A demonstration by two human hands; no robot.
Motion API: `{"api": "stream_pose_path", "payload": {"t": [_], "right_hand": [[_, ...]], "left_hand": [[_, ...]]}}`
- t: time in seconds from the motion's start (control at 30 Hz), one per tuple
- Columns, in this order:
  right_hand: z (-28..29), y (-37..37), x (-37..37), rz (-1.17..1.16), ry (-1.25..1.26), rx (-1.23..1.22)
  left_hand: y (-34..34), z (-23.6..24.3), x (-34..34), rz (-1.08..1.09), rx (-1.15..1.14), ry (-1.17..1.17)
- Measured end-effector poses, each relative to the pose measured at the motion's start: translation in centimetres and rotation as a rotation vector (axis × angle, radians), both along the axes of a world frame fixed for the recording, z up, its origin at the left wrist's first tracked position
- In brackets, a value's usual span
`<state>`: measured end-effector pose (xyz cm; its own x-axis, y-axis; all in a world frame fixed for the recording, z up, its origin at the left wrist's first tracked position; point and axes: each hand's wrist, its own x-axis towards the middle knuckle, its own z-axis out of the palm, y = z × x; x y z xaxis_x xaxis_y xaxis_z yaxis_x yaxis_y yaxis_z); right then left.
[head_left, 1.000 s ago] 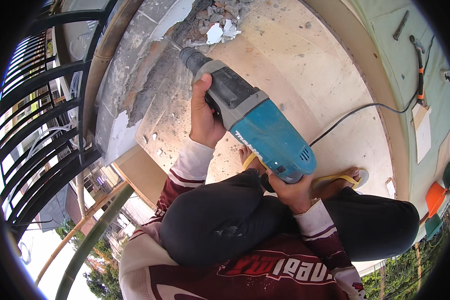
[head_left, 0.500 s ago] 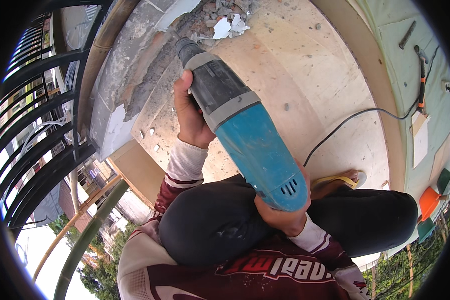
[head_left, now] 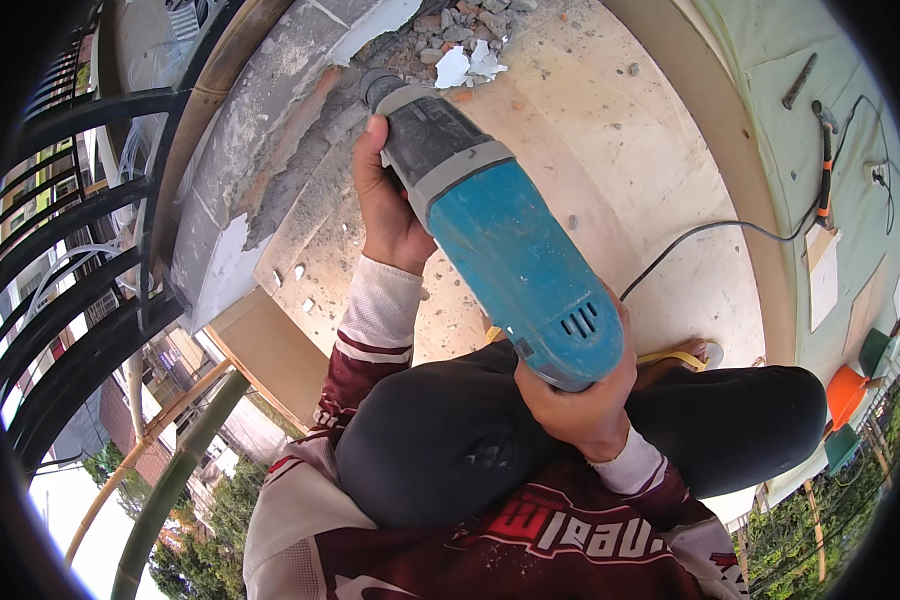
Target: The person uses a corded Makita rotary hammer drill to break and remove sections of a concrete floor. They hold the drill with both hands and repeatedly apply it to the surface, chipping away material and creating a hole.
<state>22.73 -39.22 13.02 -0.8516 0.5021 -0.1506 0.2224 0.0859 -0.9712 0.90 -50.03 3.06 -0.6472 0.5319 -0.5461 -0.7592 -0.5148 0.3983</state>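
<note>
A teal and black rotary hammer drill [head_left: 515, 255] lies slanted across the middle, its chuck end up toward the broken concrete. My left hand [head_left: 392, 215] is closed round the dark front part near the chuck, thumb up along its side. At the rear, my right hand [head_left: 582, 400] wraps round the handle end below the vent slots. The drill's nose is beside the chipped edge of a grey concrete ledge [head_left: 255, 130]; the bit's tip cannot be made out. A black power cord [head_left: 690, 232] runs from the rear to the right.
Rubble [head_left: 460, 28] and white plaster flakes [head_left: 468, 65] lie beyond the drill on the dusty board floor [head_left: 610, 130]. A black metal railing [head_left: 80, 230] and bamboo poles [head_left: 175, 490] stand left. On the green sheet at right lie a hammer [head_left: 825, 165] and a chisel-like rod [head_left: 799, 81].
The drill's rear end has shifted slightly up and right, with both hands still on it. The whole view has turned a little.
</note>
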Motion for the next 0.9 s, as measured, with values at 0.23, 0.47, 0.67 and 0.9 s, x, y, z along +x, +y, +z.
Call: {"api": "stream_pose_path", "payload": {"t": [0.23, 0.47, 0.67, 0.9], "right_hand": [[1.3, 1.4, -2.2, 0.069, -0.036, 0.16], [3.7, 2.9, -4.6, 0.195, -0.142, 0.341], [1.2, 3.0, -0.4, 0.074, -0.005, 0.169], [-7.7, 4.4, 7.5, -0.157, -0.052, -0.454]], "left_hand": [[0.7, 0.0, -1.8, 0.007, 0.019, 0.03], [1.6, 1.8, 1.7, 0.053, 0.422, -0.029], [3.0, 2.5, 2.0, 0.016, 0.009, 0.238], [2.5, -2.3, 7.1, -0.004, -0.24, 0.097]]}}
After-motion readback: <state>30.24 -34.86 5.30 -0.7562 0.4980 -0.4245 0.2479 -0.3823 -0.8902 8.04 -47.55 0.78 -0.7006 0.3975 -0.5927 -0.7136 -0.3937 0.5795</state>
